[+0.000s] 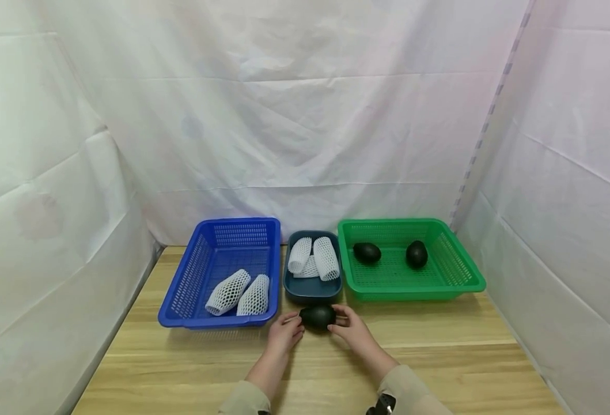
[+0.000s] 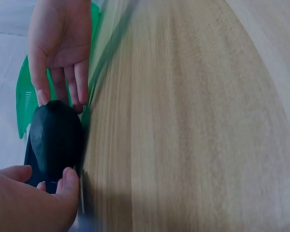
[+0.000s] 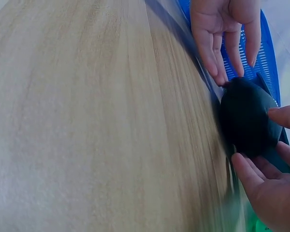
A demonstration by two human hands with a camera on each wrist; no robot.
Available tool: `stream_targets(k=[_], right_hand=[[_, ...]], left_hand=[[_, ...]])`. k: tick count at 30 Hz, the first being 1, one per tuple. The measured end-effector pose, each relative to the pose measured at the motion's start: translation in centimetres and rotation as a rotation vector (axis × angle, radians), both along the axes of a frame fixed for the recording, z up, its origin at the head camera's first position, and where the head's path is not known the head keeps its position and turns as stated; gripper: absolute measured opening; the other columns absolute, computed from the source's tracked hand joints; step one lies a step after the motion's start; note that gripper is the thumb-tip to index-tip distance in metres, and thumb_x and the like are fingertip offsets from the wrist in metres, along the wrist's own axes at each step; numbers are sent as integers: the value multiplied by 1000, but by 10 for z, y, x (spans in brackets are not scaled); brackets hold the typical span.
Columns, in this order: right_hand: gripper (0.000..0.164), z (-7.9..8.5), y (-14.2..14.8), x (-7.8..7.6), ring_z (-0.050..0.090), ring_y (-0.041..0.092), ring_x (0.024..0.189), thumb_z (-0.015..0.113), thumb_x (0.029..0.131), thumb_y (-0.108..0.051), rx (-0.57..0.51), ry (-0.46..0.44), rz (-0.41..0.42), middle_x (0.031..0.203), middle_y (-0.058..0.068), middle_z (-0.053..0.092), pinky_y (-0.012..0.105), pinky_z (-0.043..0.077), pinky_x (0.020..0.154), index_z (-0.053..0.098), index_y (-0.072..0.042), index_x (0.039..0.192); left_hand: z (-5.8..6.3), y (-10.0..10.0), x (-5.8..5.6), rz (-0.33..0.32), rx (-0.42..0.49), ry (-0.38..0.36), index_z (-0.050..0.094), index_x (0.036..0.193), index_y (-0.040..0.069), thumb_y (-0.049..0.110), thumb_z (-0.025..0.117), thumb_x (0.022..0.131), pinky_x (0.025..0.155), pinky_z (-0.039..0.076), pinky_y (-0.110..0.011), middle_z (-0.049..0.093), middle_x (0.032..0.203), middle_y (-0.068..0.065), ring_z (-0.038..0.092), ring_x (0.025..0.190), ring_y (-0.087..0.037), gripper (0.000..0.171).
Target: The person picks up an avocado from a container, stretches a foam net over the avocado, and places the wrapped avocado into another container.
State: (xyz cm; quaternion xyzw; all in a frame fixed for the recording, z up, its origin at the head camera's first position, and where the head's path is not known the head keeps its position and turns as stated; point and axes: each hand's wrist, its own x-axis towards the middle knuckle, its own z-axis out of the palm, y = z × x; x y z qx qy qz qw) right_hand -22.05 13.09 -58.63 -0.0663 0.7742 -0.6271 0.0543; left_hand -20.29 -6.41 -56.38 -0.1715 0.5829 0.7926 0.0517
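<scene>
A dark avocado (image 1: 317, 317) lies sideways between my two hands, in front of the small dark tray. My left hand (image 1: 285, 332) holds its narrow stem end with the fingertips. At the rounder end, my right hand (image 1: 353, 331) grips it with thumb and fingers spread around the side. Seen from the left wrist, the avocado (image 2: 57, 137) has the left fingers (image 2: 70, 181) at its near end. From the right wrist, the right thumb (image 3: 282, 116) presses its side. Part of its underside is hidden by fingers.
A blue basket (image 1: 180, 276) at left holds two foam-netted pieces (image 1: 228, 292). Several white foam net sleeves (image 1: 326, 258) lie in the dark tray (image 1: 312, 292). Two more avocados (image 1: 367, 252) sit in the green basket (image 1: 387, 279) at right. White cloth (image 1: 294, 132) encloses the wooden table (image 1: 190, 369).
</scene>
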Motion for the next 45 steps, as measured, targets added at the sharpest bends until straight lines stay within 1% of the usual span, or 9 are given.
stream_targets(k=[7, 12, 17, 19, 24, 28, 35, 40, 45], right_hand=[[48, 5, 4, -4, 59, 38, 109, 72, 87, -5, 48, 18, -10, 125, 24, 56, 42, 53, 87, 52, 4, 130], [45, 15, 11, -1, 58, 38, 109, 71, 87, -4, 126, 62, 3, 125, 21, 57, 43, 52, 88, 55, 2, 129], [39, 29, 16, 2, 58, 34, 107, 71, 87, -5, 303, 197, 45, 120, 13, 57, 47, 51, 89, 60, -2, 124], [37, 34, 16, 3, 58, 32, 105, 71, 87, -5, 370, 250, 72, 118, 11, 58, 48, 51, 88, 61, -2, 122], [34, 49, 18, 4, 58, 28, 106, 71, 88, -7, 515, 334, 157, 116, 8, 58, 47, 50, 88, 62, -3, 121], [33, 59, 19, 3, 58, 25, 108, 72, 89, -11, 620, 385, 230, 116, 6, 58, 45, 50, 90, 63, -4, 119], [33, 72, 16, -3, 57, 22, 108, 72, 88, -16, 793, 488, 329, 116, 5, 59, 41, 50, 91, 65, -6, 118], [31, 82, 12, -8, 58, 21, 103, 74, 87, -19, 964, 630, 416, 112, 4, 61, 37, 51, 88, 67, -9, 115], [27, 87, 11, -16, 59, 17, 94, 76, 85, -23, 1089, 787, 476, 104, 1, 61, 31, 52, 82, 68, -12, 109]], left_hand=[[3, -3, 1, 8, -35, 14, 52, 118, -17, -4, 56, 88, 77, 57, -34, 64, 87, -13, 64, 75, -17, 34], [9, -2, 5, -55, -131, 53, 55, 116, -16, -1, 57, 86, 75, 57, -38, 66, 91, -17, 66, 78, -21, 34], [19, -3, 10, -164, -291, 135, 59, 116, -12, 2, 57, 87, 79, 55, -44, 66, 100, -21, 66, 89, -31, 32], [23, -3, 11, -208, -362, 179, 60, 114, -10, 2, 56, 87, 78, 55, -43, 66, 101, -22, 65, 89, -32, 29], [32, -5, 12, -289, -545, 304, 64, 108, -5, 3, 62, 88, 71, 53, -35, 67, 95, -12, 62, 84, -23, 22], [41, -5, 12, -344, -712, 398, 65, 107, 1, 6, 66, 88, 70, 52, -33, 65, 92, -3, 63, 83, -21, 19], [62, -8, 11, -430, -1073, 532, 67, 109, 10, 16, 69, 90, 73, 52, -34, 64, 99, 1, 61, 88, -16, 20], [72, -16, 7, -492, -1262, 625, 68, 109, 12, 19, 69, 91, 73, 52, -33, 64, 102, 1, 60, 88, -14, 20], [75, -23, 1, -527, -1433, 766, 69, 109, 12, 22, 70, 90, 75, 54, -32, 65, 102, 0, 63, 90, -16, 21]])
